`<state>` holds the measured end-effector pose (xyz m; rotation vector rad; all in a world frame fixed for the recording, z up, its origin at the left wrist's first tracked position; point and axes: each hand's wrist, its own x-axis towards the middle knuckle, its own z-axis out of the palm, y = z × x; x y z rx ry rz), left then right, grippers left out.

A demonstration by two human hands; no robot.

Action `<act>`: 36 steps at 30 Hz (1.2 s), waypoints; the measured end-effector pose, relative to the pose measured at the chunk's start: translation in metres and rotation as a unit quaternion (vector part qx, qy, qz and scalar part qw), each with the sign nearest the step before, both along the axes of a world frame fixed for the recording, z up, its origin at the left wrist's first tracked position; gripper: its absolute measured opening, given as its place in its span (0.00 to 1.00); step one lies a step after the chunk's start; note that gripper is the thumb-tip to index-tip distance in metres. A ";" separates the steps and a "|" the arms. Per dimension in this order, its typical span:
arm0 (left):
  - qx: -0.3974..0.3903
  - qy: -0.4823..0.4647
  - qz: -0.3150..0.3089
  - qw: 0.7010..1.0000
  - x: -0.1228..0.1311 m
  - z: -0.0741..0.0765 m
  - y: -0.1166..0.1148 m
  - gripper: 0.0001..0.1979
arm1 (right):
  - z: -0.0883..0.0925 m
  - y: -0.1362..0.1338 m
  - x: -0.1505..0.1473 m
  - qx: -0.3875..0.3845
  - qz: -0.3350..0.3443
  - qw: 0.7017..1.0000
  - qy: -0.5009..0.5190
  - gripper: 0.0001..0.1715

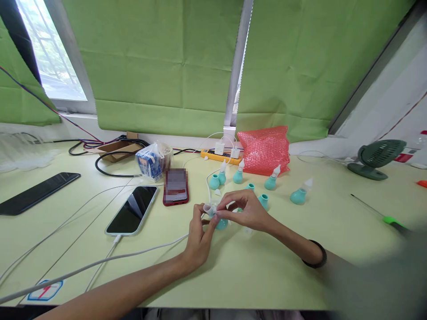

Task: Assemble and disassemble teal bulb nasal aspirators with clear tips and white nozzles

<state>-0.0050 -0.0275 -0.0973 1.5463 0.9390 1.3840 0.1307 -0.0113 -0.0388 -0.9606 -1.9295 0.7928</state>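
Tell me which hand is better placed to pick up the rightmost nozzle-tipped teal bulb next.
The right hand, I'd judge: it is nearer that teal bulb, while the left hand lies farther off. Both hands are busy at a translucent piece, so the right would probably need freeing first.

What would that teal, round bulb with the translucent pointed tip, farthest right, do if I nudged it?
The round teal bulb would probably rock or roll, given its curved sides. It may topple easily, as its translucent tip slants sideways. It's likely light: the similar open-necked teal bulb nearby looks hollow.
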 end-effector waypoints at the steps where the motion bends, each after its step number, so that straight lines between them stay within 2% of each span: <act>1: -0.004 -0.008 -0.002 1.000 0.000 0.000 0.000 0.07 | 0.000 0.001 0.000 0.004 -0.001 1.000 0.000 0.07; 7: -0.006 -0.020 -0.012 1.000 -0.001 0.000 0.000 0.06 | -0.001 0.002 0.001 0.084 -0.006 0.996 -0.008 0.07; 12: -0.007 0.000 -0.020 1.000 -0.001 0.001 -0.001 0.05 | 0.001 0.005 0.007 0.153 0.032 0.986 -0.054 0.06; 17: 0.003 0.027 -0.031 0.999 -0.002 0.002 -0.001 0.04 | 0.005 0.006 0.013 0.267 0.062 0.952 -0.133 0.06; 20: 0.011 0.038 -0.026 0.999 -0.003 0.001 0.000 0.04 | 0.005 0.005 0.013 0.318 0.057 0.928 -0.187 0.06; 25: 0.013 0.034 -0.028 0.999 -0.003 0.000 0.000 0.05 | 0.001 0.004 0.011 0.344 0.027 0.904 -0.254 0.06; 32: -0.036 0.008 -0.027 0.999 -0.001 0.002 -0.001 0.09 | -0.002 0.001 0.008 0.370 -0.011 0.877 -0.306 0.07; 36: -0.052 -0.010 -0.021 0.998 0.000 0.002 0.002 0.10 | -0.007 0.002 0.006 0.366 -0.021 0.885 -0.288 0.08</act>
